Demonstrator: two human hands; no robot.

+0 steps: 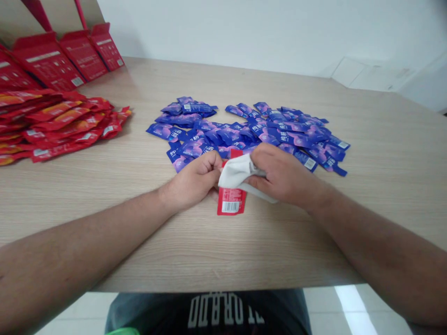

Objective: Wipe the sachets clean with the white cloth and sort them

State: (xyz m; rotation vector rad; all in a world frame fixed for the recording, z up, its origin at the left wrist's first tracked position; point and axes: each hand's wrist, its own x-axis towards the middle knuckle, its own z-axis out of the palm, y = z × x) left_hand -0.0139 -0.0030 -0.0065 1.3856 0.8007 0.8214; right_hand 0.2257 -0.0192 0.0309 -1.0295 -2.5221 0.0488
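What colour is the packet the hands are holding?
The packet is red with a white barcode label; the head view shows it best.

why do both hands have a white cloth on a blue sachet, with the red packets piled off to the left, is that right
Not quite: the sachet under the white cloth is a red sachet, not blue, as the head view shows. The rest stands: the left hand and right hand are at the cloth, and the red packets lie to the left.
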